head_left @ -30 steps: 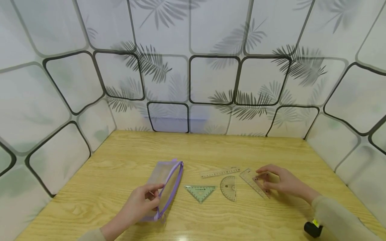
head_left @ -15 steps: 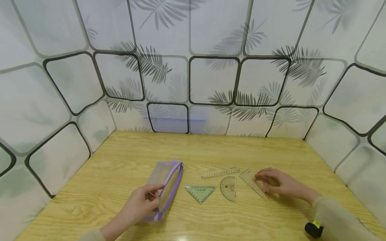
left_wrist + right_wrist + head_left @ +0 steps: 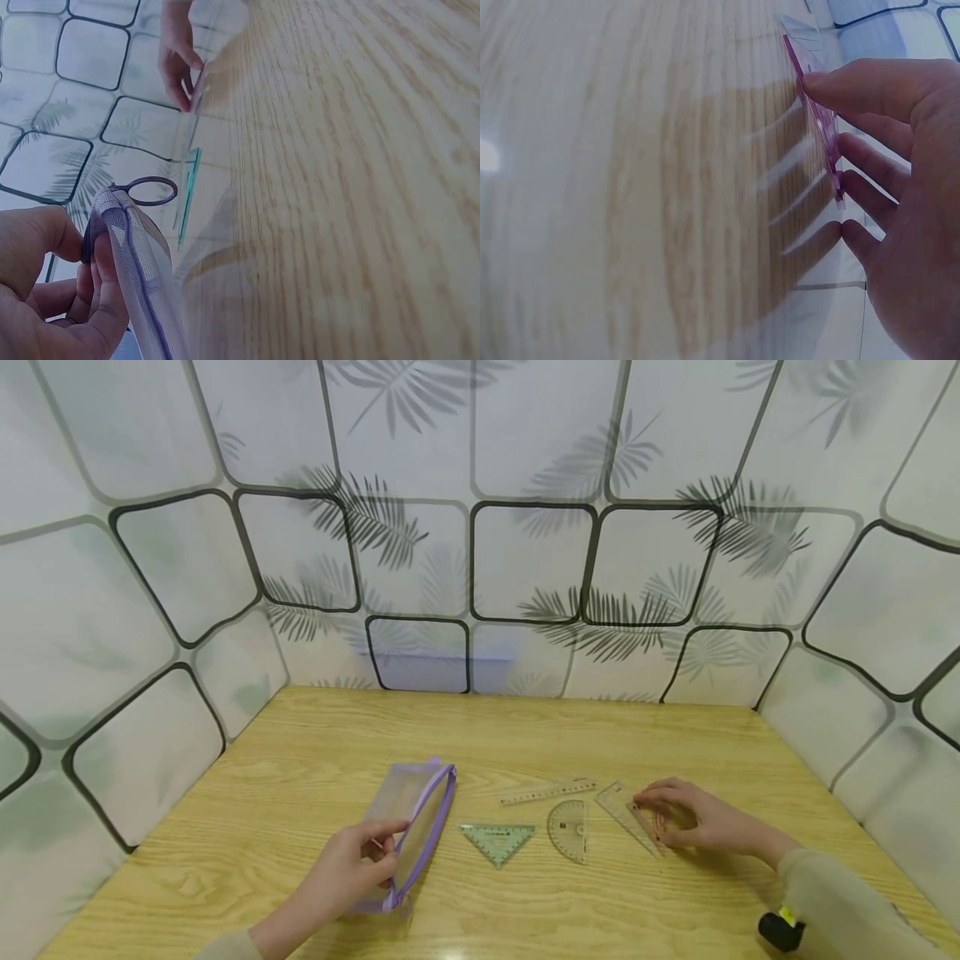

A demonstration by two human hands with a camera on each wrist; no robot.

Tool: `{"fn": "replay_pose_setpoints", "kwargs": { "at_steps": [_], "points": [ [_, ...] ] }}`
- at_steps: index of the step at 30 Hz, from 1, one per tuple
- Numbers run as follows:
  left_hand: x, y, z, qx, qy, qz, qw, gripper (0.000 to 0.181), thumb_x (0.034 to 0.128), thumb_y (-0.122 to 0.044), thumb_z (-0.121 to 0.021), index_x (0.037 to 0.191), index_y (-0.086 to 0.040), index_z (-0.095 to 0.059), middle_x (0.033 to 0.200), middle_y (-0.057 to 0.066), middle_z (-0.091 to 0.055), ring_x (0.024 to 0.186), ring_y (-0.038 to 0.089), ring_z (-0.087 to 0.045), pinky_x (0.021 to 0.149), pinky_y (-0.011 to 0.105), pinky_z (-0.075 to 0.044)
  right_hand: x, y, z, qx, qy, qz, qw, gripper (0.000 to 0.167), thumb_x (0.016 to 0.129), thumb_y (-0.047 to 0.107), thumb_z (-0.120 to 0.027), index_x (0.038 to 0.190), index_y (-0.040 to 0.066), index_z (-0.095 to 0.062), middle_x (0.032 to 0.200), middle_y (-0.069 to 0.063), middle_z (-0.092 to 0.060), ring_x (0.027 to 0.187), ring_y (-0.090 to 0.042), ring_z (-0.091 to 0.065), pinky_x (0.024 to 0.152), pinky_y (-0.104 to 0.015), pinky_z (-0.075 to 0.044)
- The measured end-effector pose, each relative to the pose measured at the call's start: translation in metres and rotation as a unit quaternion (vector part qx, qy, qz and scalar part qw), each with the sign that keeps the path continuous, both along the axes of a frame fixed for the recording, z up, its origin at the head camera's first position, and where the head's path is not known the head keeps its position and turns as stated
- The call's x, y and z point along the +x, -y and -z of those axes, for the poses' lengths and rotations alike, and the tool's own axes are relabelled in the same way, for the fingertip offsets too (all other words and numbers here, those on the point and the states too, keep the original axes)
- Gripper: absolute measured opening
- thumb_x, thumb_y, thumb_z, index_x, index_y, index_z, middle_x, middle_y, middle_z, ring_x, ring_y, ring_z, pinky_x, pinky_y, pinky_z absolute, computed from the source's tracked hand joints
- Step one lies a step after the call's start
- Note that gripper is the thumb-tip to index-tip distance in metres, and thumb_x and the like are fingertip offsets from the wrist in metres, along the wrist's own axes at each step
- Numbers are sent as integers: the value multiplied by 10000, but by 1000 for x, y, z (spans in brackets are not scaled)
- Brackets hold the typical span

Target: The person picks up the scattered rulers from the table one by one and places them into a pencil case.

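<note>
Pink set square [image 3: 823,124] sits pinched between right hand [image 3: 703,820] thumb and fingers; well leftward of that grip, I see left hand [image 3: 347,865] pinching purple pouch [image 3: 393,790].

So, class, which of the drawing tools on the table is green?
The triangle between the purple pouch and the protractor. The protractor, straight ruler and set square look clear; the piece in the right hand is pink.
</note>
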State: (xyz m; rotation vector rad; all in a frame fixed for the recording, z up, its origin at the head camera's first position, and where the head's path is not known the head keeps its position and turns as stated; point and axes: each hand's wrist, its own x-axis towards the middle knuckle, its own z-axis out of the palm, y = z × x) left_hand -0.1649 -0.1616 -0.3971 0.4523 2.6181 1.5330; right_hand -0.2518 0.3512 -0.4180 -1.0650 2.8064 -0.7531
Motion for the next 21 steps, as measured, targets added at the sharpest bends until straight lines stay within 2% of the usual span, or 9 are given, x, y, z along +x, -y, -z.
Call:
{"fn": "replay_pose_setpoints", "kwargs": {
  "at_steps": [4, 9, 16, 21],
  "points": [
    [0, -1, 0, -106, -4, -46, 9999, 461, 846, 10, -595, 1295, 113, -579, 831, 48, -561, 666, 32, -586, 573, 165, -585, -1, 0, 2, -97, 9, 43, 9999, 512, 889, 299, -716, 1359, 155, -573, 1303, -48, -544, 1179, -8, -465, 968, -276, -500],
    [0, -1, 0, -138, -23, -47, 9999, 455, 851, 5, -592, 1294, 107, -583, 835, 45, -560, 668, 31, -585, 570, 169, -585, -2, 0, 1, -86, 34, 84, 9999, 554, 872, 314, -735, 1368, 134, -567, 1271, -44, -544, 1138, -30, -469, 932, -269, -507],
    [0, 0, 2, -46, -54, 1, 10000, 460, 848, 0, -614, 1295, 107, -581, 834, 40, -561, 673, 20, -572, 570, 163, -582, -2, 4, -4, -156, 354, -2, 9993, 584, 857, 318, -751, 1368, 102, -569, 1179, -48, -545, 974, -58, -475, 781, -238, -493],
    [0, -1, 2, -32, -41, -73, 10000, 469, 829, 18, -612, 1289, 109, -587, 809, 41, -569, 658, 21, -565, 555, 181, -581, -1, 6, -5, -92, 344, 126, 9993, 561, 832, 336, -775, 1321, 124, -603, 1151, -32, -551, 996, -48, -496, 808, -218, -510]
  ]
}}
